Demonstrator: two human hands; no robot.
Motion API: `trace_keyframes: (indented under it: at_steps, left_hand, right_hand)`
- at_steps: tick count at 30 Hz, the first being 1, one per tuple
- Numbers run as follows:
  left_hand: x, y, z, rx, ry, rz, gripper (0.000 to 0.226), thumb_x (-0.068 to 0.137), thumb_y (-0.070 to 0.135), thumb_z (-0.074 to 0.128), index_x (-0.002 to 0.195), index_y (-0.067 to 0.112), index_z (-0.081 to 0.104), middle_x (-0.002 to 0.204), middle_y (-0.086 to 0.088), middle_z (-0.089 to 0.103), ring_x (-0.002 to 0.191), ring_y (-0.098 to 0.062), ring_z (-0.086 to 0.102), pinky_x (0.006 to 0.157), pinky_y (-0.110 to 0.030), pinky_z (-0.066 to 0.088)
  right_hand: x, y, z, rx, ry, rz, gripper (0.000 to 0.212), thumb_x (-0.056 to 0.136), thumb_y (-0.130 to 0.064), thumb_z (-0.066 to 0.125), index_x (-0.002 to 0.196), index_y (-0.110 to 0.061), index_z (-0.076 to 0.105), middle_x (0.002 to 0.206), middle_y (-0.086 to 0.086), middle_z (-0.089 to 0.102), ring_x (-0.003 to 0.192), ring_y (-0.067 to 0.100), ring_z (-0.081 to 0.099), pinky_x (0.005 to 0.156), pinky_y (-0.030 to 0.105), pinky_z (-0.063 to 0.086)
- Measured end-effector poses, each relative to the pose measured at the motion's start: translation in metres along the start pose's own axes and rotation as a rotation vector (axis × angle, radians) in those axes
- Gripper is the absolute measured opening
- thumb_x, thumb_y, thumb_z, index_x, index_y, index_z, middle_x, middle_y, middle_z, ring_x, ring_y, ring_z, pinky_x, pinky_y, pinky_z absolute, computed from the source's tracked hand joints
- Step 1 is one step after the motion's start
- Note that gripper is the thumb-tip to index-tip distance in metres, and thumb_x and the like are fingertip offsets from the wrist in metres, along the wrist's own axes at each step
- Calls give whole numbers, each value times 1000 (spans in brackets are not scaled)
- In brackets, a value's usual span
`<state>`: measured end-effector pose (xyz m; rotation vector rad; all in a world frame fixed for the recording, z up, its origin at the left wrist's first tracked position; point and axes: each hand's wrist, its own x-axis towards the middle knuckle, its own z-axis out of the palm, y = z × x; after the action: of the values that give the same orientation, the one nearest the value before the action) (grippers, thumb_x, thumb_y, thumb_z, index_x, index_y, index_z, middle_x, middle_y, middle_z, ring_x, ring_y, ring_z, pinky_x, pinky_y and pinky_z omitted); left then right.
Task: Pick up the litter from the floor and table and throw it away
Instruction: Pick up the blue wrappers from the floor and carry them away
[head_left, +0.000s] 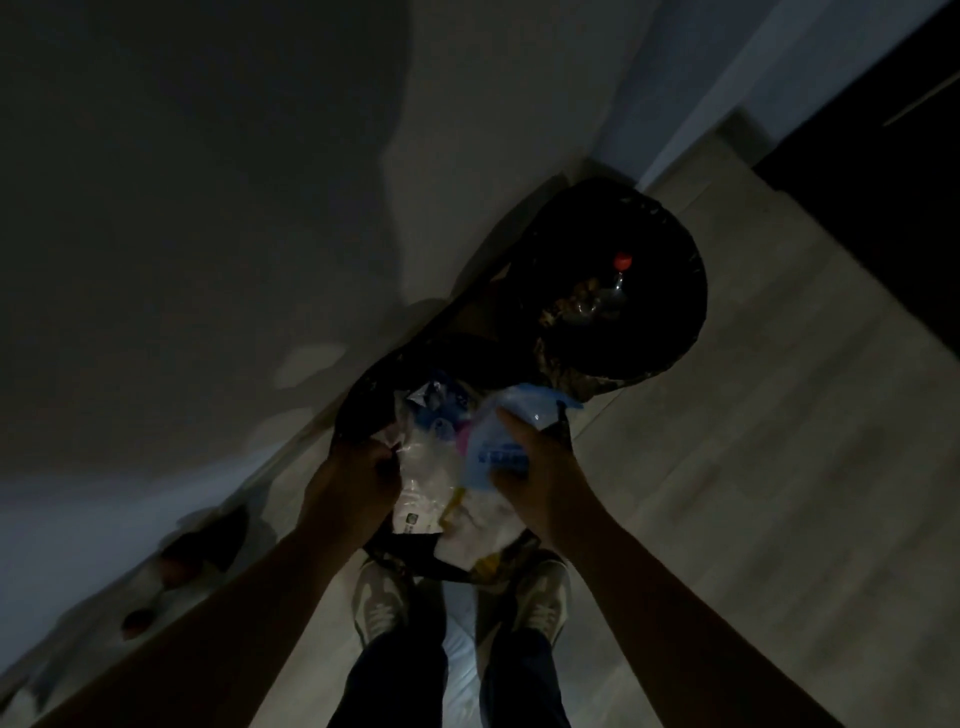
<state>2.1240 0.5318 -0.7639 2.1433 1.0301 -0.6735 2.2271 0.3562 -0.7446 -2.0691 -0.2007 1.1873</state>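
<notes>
Litter fills the near black bag — your left hand pinches its rim, your right hand grips a blue wrapper.

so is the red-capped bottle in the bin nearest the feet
No, the red-capped bottle sits in the far bin, beyond the near bin.

Floor: pale wood planks, dim in my feed.
Wall: plain white, shadowed.
Sneakers: light pair, on the floor.

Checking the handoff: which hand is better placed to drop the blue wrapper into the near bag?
The right hand: it holds the wrapper over the bag; the left hand grips the rim.
</notes>
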Motion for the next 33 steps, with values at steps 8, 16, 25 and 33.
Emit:
trace_keyframes:
  at_steps: [8,16,25,33]
  left_hand:
    - [-20,-24,-31,68,-62,67,29,90,19,59,118,11,62,117,-10,61,105,-23,59,94,-38,48]
    - [-57,-11,-62,278,-171,152,35,94,27,51,127,15,53,125,-5,55,114,-18,55,97,-28,43]
    - [-165,33,-140,295,-65,217,38,94,38,50,128,21,50,124,2,54,112,-10,52,90,-16,35]
    - [-322,83,-213,38,132,47,42,90,33,58,130,21,51,121,-1,60,106,-15,58,85,-23,45]
  right_hand:
    - [39,-7,19,-343,-204,130,68,95,-23,57,152,-21,19,155,10,26,140,29,30,112,36,30]
    - [-17,-25,-5,-520,-164,96,53,91,-24,62,139,-11,45,142,12,44,131,25,42,105,29,37]
    - [-127,-118,-42,-642,-156,-87,45,91,-21,59,133,-14,49,131,11,50,123,23,47,98,27,40]
    - [-245,-230,-94,-642,-178,-400,40,87,-20,65,126,-13,55,121,10,57,114,23,54,96,32,44]
